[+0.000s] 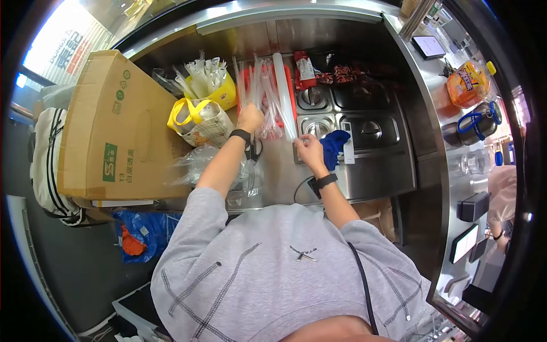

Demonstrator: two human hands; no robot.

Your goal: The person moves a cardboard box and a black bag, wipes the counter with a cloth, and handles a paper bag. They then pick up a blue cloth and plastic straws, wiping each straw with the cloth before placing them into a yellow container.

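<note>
My left hand (250,118) is at the near end of a red tray (292,85), its fingers curled at the clear plastic sleeves (269,94); what they grip is too small to make out. A long white roll (285,97) lies along the tray's right side. At its near end is my right hand (309,151), fingers bent close together, with their tips partly hidden. A dark blue cloth (334,149) lies just right of that hand. Black scissors (254,149) rest on the steel counter below my left hand.
A large cardboard box (122,131) stands at left, beside a yellow-handled bag (202,122) and a yellow holder of wrapped items (222,91). Lidded steel containers (370,130) sit at right. Crumpled clear plastic (208,165) lies near me. Another person's arm (501,199) shows far right.
</note>
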